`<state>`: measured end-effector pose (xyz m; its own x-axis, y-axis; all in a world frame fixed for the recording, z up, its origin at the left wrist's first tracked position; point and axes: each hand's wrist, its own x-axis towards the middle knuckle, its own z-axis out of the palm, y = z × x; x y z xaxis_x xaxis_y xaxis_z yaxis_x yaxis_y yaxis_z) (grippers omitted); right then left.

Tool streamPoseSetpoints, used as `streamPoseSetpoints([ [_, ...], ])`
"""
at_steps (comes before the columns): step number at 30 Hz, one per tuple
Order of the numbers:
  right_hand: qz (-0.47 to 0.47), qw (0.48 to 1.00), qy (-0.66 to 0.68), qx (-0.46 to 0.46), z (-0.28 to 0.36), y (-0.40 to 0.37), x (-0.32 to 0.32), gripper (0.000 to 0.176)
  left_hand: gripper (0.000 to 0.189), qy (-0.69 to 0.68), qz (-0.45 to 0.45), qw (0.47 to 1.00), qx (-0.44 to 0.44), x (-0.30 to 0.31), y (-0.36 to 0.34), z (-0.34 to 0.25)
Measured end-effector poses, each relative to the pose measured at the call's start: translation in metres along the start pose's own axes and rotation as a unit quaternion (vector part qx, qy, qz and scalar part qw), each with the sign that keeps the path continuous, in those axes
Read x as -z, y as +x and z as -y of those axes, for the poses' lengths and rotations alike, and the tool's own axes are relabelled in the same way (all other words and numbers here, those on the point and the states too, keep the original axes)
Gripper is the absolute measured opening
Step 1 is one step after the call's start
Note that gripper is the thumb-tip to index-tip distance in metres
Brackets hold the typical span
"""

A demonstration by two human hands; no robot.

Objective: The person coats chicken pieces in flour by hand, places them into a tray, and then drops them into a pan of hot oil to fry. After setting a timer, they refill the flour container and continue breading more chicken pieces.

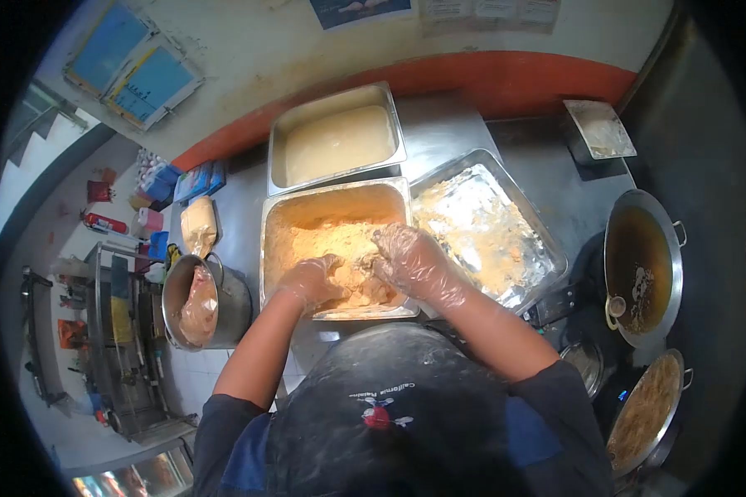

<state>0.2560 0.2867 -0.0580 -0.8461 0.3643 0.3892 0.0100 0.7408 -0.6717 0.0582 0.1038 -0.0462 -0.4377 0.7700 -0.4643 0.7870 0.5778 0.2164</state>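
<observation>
A metal pan (267, 248) of pale orange breading flour (327, 240) lies in front of me, with both hands inside it. My left hand (311, 280), in a clear plastic glove, rests cupped in the flour at the pan's near left, its fingers apart and partly hidden. In a matching glove, my right hand (412, 263) is curled at the right side, its fingertips caked with clumped flour. What those closed fingers hold cannot be made out. Lumpy flour (371, 290) lies between the hands.
Behind stands a pan of pale batter (340, 145); at right, a floury tray (481, 224). A pot with bagged contents (199, 311) and a tan bag (199, 225) are left. Two wide pans of oil, one dark (638, 257), one frothing (648, 406), stand far right.
</observation>
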Motion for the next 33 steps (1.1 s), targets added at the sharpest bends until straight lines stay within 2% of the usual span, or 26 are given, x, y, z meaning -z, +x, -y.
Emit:
streamPoseSetpoints([
  [2,-0.010,1.000,0.019,0.001,-0.006,-0.003,0.000,0.034,0.063,-0.022,0.089,0.994,0.064,0.027,-0.004,-0.023],
  [3,-0.019,0.999,0.034,0.001,-0.008,-0.002,0.002,0.033,0.063,-0.021,0.087,0.994,0.067,0.022,0.000,-0.015],
  [5,-0.016,0.998,0.056,-0.003,-0.011,0.000,0.005,0.032,0.059,-0.053,-0.013,0.997,0.056,0.009,0.004,0.003],
  [7,-0.015,0.997,0.080,-0.012,-0.011,-0.002,0.006,0.031,0.056,-0.033,-0.001,0.998,0.054,0.004,-0.008,0.003],
  [9,0.038,0.991,0.123,-0.043,-0.012,-0.003,0.010,0.047,0.053,-0.020,0.007,0.998,0.053,0.000,-0.015,-0.002],
  [10,0.039,0.991,0.125,-0.040,-0.013,-0.003,0.008,0.047,0.049,0.001,0.022,0.997,0.073,-0.002,-0.014,0.000],
  [12,-0.089,0.993,0.067,0.037,-0.013,-0.001,0.010,0.043,0.045,0.029,0.035,0.995,0.088,0.011,-0.016,-0.013],
  [13,-0.093,0.993,0.068,0.035,-0.016,-0.001,0.016,0.043,0.042,-0.016,-0.021,0.994,0.103,0.019,-0.023,-0.017],
  [14,-0.091,0.982,0.164,-0.039,-0.011,0.004,0.034,0.044,0.039,-0.062,-0.077,0.988,0.117,0.025,-0.027,-0.023],
  [15,-0.087,0.956,0.257,-0.112,-0.012,0.008,0.046,0.047,0.039,-0.059,-0.076,0.989,0.117,0.025,-0.025,-0.023],
  [16,-0.087,0.955,0.259,-0.113,-0.025,0.010,0.051,0.047,0.033,-0.087,-0.094,0.989,0.080,0.023,-0.025,-0.021],
  [17,-0.097,0.969,0.203,-0.101,-0.047,0.009,0.056,0.043,0.027,-0.117,-0.112,0.986,0.047,0.019,-0.028,-0.020],
  [20,-0.115,0.987,0.088,-0.065,-0.094,0.018,0.077,0.035,0.029,-0.115,-0.107,0.986,0.049,0.026,-0.036,-0.035],
  [22,-0.033,0.989,0.021,-0.142,-0.106,0.023,0.091,0.043,0.030,-0.107,-0.135,0.984,0.037,0.033,-0.034,-0.037],
  [25,-0.046,0.984,0.047,-0.164,-0.133,0.021,0.063,0.050,0.031,-0.105,-0.178,0.978,0.005,0.048,-0.034,-0.054],
  [26,0.073,0.956,0.026,-0.285,-0.113,0.030,0.086,0.059,0.032,-0.109,-0.198,0.974,-0.016,0.056,-0.034,-0.064],
  [27,0.073,0.956,0.024,-0.283,-0.116,0.029,0.085,0.059,0.032,-0.111,-0.200,0.973,-0.016,0.064,-0.034,-0.075],
  [29,-0.031,0.964,-0.035,-0.261,-0.133,0.021,0.072,0.065,0.035,-0.158,-0.229,0.958,-0.067,0.075,-0.029,-0.096],
  [30,-0.092,0.980,-0.007,-0.174,-0.155,0.009,0.064,0.070,0.039,-0.178,-0.239,0.949,-0.099,0.077,-0.021,-0.105],
  [31,-0.092,0.980,-0.009,-0.174,-0.159,-0.002,0.070,0.070,0.039,-0.180,-0.239,0.949,-0.101,0.082,-0.015,-0.120],
  [32,-0.073,0.929,0.277,-0.236,-0.160,-0.012,0.076,0.073,0.042,-0.214,-0.213,0.947,-0.108,0.090,-0.010,-0.139],
  [33,-0.048,0.795,0.539,-0.276,-0.158,-0.019,0.079,0.075,0.045,-0.247,-0.187,0.944,-0.116,0.095,-0.002,-0.156],
])
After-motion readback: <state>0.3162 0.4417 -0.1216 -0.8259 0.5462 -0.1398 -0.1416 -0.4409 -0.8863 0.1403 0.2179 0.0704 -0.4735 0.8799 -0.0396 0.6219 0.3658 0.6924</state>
